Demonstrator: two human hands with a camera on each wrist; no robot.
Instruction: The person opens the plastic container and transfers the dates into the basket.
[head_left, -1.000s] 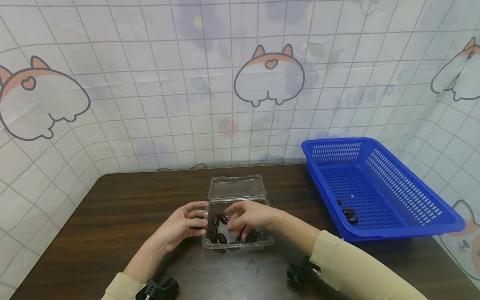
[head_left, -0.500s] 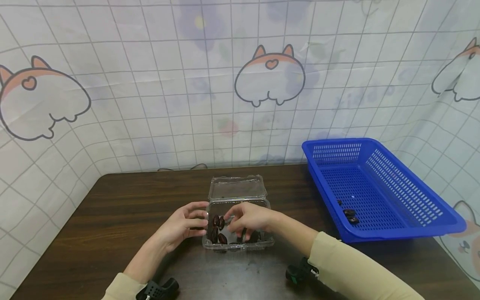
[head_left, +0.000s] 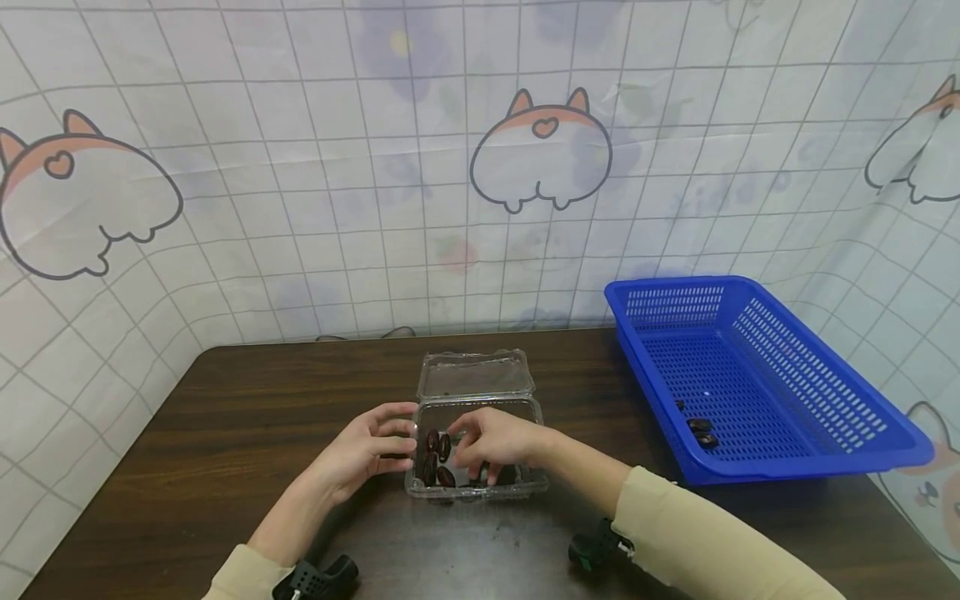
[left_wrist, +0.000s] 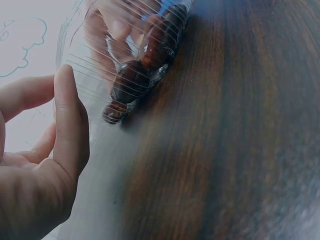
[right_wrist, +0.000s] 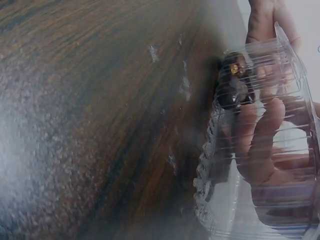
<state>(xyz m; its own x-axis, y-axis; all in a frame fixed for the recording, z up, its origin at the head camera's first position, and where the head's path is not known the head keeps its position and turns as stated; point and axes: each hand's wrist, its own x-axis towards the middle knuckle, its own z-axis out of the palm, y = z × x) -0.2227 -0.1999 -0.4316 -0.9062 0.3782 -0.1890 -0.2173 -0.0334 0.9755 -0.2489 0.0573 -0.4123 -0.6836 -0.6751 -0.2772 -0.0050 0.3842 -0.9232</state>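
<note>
1. 2 hands working at a clear plastic clamshell box [head_left: 476, 483] near the middle of a dark wooden table [head_left: 225, 417], hinged lid [head_left: 474, 375] lying open behind it.
2. Bracing the box's left wall with the left hand [head_left: 367, 454]: fingers curling around the side, thumb along the near edge, gripping the box.
3. Seen from the left wrist view: fingers [left_wrist: 70, 130] lying against the ribbed clear wall [left_wrist: 95, 75], wrapped dates [left_wrist: 145, 65] pressing against the inside of that wall.
4. Reaching into the tray with the right hand [head_left: 498, 437], fingers bending down among the dates [head_left: 438, 458]; cannot tell whether pinching a date or just touching, fingertips being hidden.
5. Seen from the right wrist view: fingers [right_wrist: 260, 140] showing through the ribbed plastic [right_wrist: 225, 200], a dark date [right_wrist: 232, 87] lying just beside them against the wall.
6. Lying inside the box: several dark brown dates, grouped at the left side and under the right hand.
7. Standing well apart to the right: a blue perforated basket [head_left: 825, 400], 2 or 3 dark dates [head_left: 699, 429] resting on its floor near the front left corner.
8. Hanging behind the table: a grid-patterned cloth with cartoon corgi prints [head_left: 540, 150].
</note>
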